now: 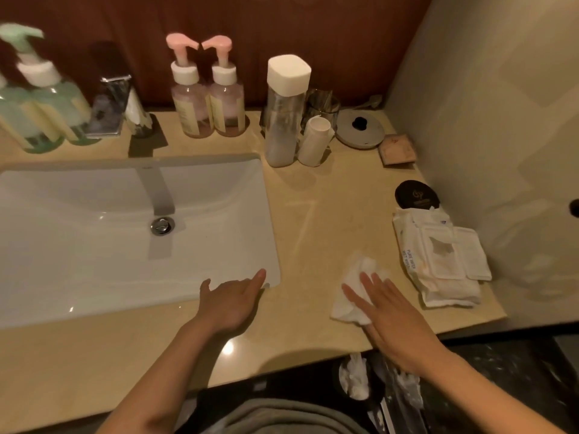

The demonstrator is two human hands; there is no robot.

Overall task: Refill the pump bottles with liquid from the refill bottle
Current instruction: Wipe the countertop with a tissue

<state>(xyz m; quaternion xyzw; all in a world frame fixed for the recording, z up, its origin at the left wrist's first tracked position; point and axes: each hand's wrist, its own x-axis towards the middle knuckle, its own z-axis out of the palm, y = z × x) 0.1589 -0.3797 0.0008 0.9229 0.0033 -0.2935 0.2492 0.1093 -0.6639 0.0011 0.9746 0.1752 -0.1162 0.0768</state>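
Note:
Two pink-topped pump bottles point(209, 98) stand side by side at the back of the beige counter point(316, 214). Two green-topped pump bottles point(40, 98) stand at the far left. A tall clear refill bottle point(284, 114) with a white square cap stands upright right of the pink ones. My left hand point(233, 300) lies flat on the counter at the sink's front right corner. My right hand point(388, 314) presses straight fingers on a crumpled white wipe point(351, 296) on the counter.
A white sink point(94, 245) with a chrome faucet point(109, 104) fills the left. A small white bottle point(315, 140), a glass point(322, 104), a round lid point(360, 128), a black compact point(415, 195) and a wet-wipe pack point(438, 258) lie at the right. A bin with tissues point(357, 377) stands below.

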